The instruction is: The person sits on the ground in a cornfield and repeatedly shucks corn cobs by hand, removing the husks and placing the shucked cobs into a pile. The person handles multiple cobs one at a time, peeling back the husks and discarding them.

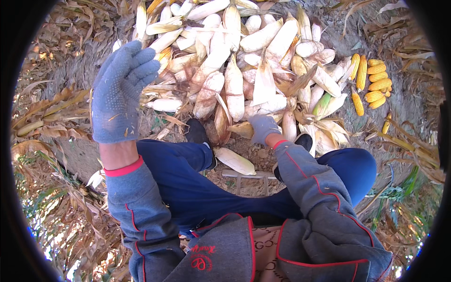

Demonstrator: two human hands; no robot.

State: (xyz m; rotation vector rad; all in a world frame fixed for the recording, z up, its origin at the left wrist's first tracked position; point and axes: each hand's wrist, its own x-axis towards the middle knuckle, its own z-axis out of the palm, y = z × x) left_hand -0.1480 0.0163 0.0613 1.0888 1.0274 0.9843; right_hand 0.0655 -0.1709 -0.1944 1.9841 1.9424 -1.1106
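Note:
My left hand (123, 91), in a grey knitted glove with grip dots, is raised at the left of the heap with its palm showing and nothing in it. My right hand (262, 128), gloved too, reaches down to the near edge of a heap of corn ears in pale husks (234, 84). Its fingers are at a brownish husked ear (242, 129); whether they grip it cannot be told. A single husked ear (235, 161) lies on the soil between my feet. Bare yellow corn cobs (380, 84) lie grouped right of the heap.
My dark shoes (198, 134) stand at the heap's near edge. A slatted frame (252, 174) lies low between my legs. Dry corn stalks and leaves (53, 116) cover the ground at the left, and more (415, 148) lie at the right. One loose cob (387, 123) lies nearer me.

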